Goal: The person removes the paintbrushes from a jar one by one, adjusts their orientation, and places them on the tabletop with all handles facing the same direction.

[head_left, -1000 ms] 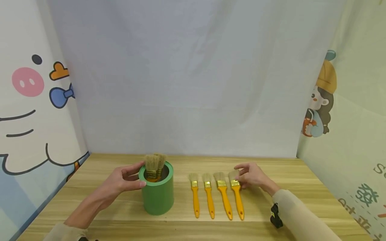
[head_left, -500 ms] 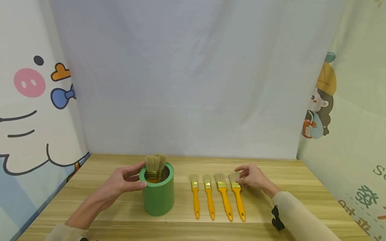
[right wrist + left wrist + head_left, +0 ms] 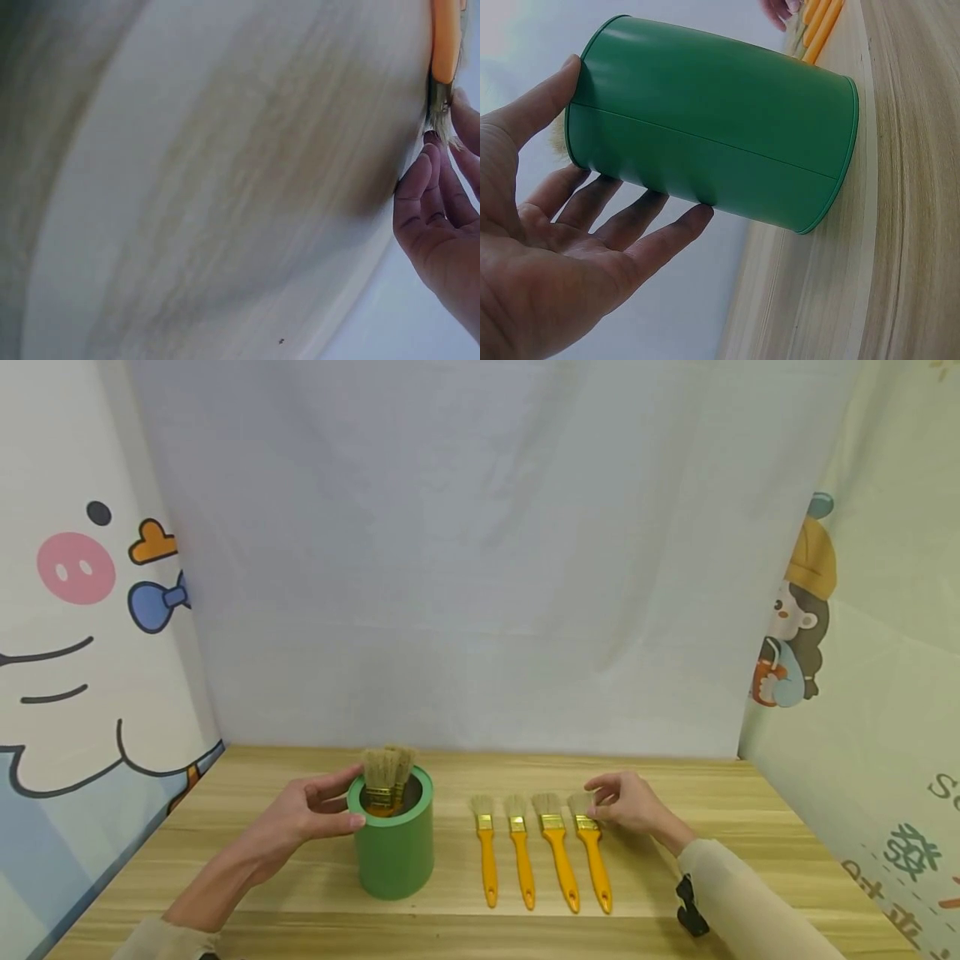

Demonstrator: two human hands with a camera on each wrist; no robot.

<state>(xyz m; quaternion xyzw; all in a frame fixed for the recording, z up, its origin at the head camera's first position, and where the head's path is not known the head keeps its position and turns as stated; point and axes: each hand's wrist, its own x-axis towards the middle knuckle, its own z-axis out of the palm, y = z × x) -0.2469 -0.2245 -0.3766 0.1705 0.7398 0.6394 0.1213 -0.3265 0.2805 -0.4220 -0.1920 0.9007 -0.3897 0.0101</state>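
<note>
The green can (image 3: 394,857) stands upright on the table, two paintbrushes (image 3: 380,770) inside it with bristles up. My left hand (image 3: 294,808) holds the can from its left side. In the left wrist view, the thumb lies at the rim and the fingertips touch the can wall. To the right, several yellow-handled paintbrushes lie in a row, handles toward me. At the rightmost paintbrush (image 3: 591,852), my right hand (image 3: 632,800) pinches the bristle end. The right wrist view shows thumb and fingers at those bristles (image 3: 441,124), partly hidden.
Left of the rightmost paintbrush lie a wide paintbrush (image 3: 558,852) and two narrower paintbrushes (image 3: 487,852), set apart side by side. A pale cloth (image 3: 480,568) hangs behind the wooden table (image 3: 450,935), with printed cloths at both sides.
The rightmost paintbrush has shifted slightly, its handle end a little to the right, with my right hand at its bristles. My left hand and the can stay put.
</note>
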